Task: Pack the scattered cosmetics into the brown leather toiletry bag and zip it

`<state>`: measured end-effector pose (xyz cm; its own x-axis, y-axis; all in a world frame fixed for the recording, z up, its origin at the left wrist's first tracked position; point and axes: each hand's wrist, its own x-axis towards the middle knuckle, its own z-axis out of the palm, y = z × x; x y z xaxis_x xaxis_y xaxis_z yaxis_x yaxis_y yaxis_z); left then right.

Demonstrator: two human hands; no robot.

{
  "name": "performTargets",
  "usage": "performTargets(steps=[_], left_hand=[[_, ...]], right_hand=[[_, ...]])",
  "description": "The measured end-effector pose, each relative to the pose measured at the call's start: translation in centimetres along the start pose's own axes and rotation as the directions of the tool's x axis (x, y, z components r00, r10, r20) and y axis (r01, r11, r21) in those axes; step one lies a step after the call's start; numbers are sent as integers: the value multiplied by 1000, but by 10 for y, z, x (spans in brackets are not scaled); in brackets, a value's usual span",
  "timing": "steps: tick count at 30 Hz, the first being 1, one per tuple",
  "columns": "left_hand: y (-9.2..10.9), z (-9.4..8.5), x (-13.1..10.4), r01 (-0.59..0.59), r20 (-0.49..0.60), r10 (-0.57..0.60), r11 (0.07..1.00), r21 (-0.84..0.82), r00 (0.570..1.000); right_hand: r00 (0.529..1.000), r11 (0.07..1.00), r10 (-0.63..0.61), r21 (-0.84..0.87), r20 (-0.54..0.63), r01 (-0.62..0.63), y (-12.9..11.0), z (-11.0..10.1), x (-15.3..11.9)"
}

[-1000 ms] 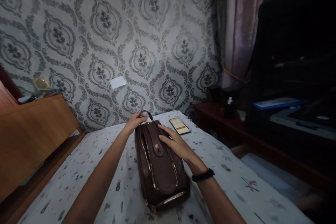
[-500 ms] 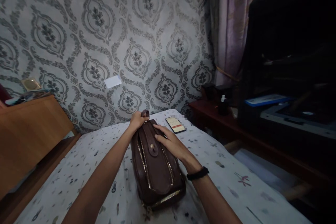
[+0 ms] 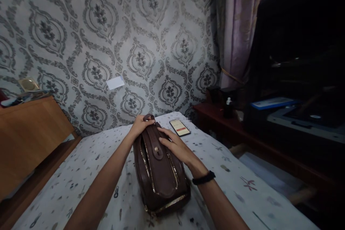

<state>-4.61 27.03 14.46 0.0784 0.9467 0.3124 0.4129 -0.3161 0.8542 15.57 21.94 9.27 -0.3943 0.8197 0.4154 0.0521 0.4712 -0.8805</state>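
A dark brown leather backpack [image 3: 163, 172] lies on the bed with its gold-toothed zips and gold clasp facing up. At its far end my left hand [image 3: 140, 125] is closed on the top of the bag beside the small carry loop [image 3: 148, 117], thumb across it; the other fingers are mostly hidden. My right hand [image 3: 176, 147], with a black band on the wrist, rests on the right side of the bag. Its fingers are stretched out and apart, gripping nothing. Just beyond that hand, a phone [image 3: 180, 128] with a lit screen lies on the sheet.
The patterned bedsheet [image 3: 88, 172] runs up to the papered wall. A wooden headboard [image 3: 32, 140] stands on the left. To the right, a dark red shelf [image 3: 210, 115] carries a small dropper bottle [image 3: 228, 107] and a blue-edged flat box [image 3: 273, 103].
The carry loop at the top of the backpack leans over a little more, and my left hand has shifted slightly. My right hand stays in place on the bag.
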Motion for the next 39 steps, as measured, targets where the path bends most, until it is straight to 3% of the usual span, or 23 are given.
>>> performTargets(steps=[3,9,13,20,27,39], left_hand=[[0,-9,-1,-12,20,12,1000,13,1000],[-13,-39,-18,-15,-71,21,997,77,997],[-23,-48,-30,4,-90,8,992,128,996],[-27,-42,-32,8,-202,40,973,230,978],[-30,-30,-37,7,-328,62,979,204,943],[-16,-14,-61,-84,-357,111,992,90,927]], right_hand=[[1000,1000,-5,14,-6,6,-1,-1,0],[999,1000,24,5,-27,-24,-2,0,-2],[998,999,1,-39,-57,-3,-8,4,-17],[996,991,7,-136,-87,-19,-10,12,-46],[997,993,-17,-118,-74,8,-9,12,-49],[994,994,-65,-97,-92,56,-1,13,-46]])
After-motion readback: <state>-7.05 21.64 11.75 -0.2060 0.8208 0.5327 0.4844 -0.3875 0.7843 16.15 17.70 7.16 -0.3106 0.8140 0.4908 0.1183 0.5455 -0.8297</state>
